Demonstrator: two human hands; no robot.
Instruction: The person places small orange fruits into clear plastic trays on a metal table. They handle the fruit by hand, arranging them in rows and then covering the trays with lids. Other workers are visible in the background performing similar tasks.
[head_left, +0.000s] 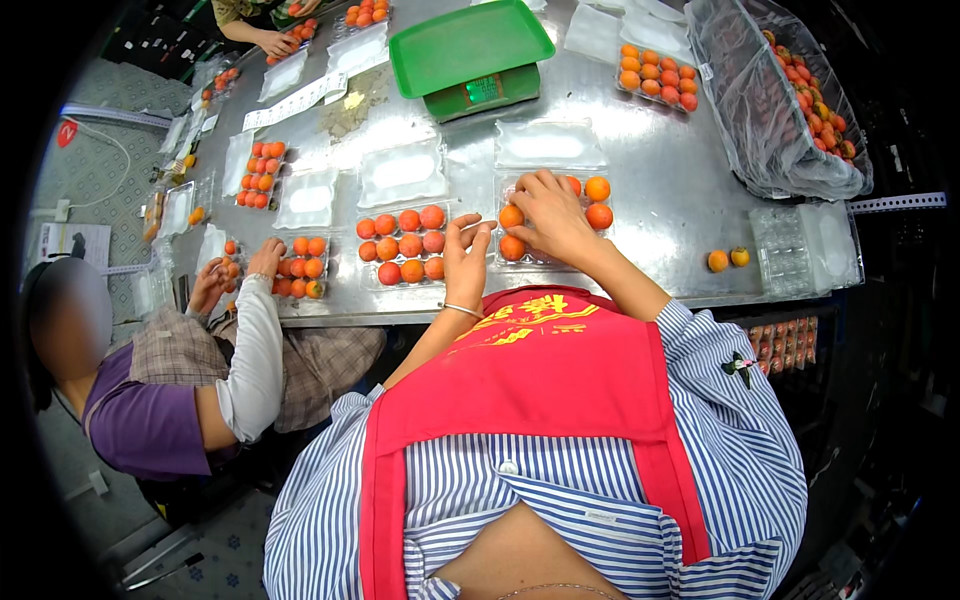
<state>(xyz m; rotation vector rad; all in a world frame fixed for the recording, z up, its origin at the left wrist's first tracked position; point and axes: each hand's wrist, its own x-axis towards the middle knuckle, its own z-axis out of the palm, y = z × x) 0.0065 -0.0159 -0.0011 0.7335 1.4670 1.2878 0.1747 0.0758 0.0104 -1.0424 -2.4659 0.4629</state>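
My right hand (553, 214) is over a clear plastic clamshell tray (555, 259) right in front of me. Its thumb and fingers close around an orange fruit (511, 217) at the tray's left side, and the back of the hand hides the middle compartments. Other round orange-red fruits (598, 217) sit in that tray, whose lid (550, 144) lies folded back. My left hand (466, 259), with a bracelet at the wrist, has its fingers apart and nothing in them. It hovers between this tray and a filled tray of fruits (410, 245) to its left.
A green scale (480, 90) stands ahead. At right are a lined crate of fruits (720, 105), two loose fruits (718, 261) and stacked empty trays (784, 251). A co-worker (150, 405) sits at left, hands at another tray; another person's hand (276, 43) is at the far side.
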